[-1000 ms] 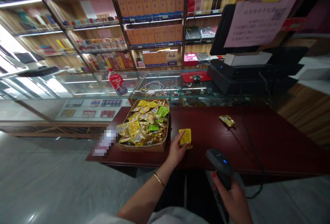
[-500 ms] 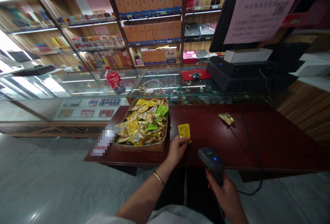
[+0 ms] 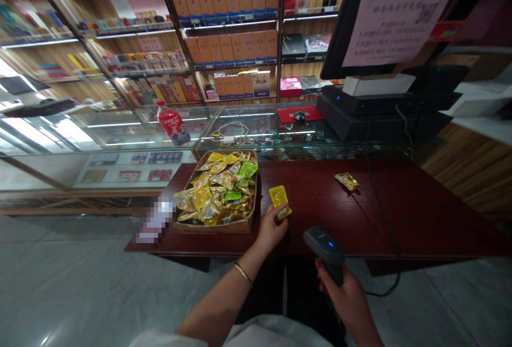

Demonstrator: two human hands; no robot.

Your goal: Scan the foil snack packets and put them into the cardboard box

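My left hand (image 3: 272, 228) pinches a small yellow snack packet (image 3: 279, 198) just above the dark red table. Wrapped round the handle of a black barcode scanner (image 3: 325, 245) is my right hand (image 3: 346, 292); a blue light glows on the scanner's head, which points toward the packet. Left of the packet stands an open cardboard box (image 3: 240, 226) heaped with gold, yellow and green packets. A single gold packet (image 3: 347, 181) lies apart on the right half of the table.
The scanner's cable (image 3: 386, 219) runs over the table and hangs past its front edge. Behind are a glass display counter (image 3: 256, 123), a red-labelled bottle (image 3: 173, 123), a red mouse pad (image 3: 286, 114) and a monitor (image 3: 340, 38). A blurred-out rectangle (image 3: 157, 222) lies at the left.
The yellow packet has turned in my left hand and tilts to the left now, with the hand slightly shifted. My right hand keeps its hold on the scanner. The whole view has shifted slightly.
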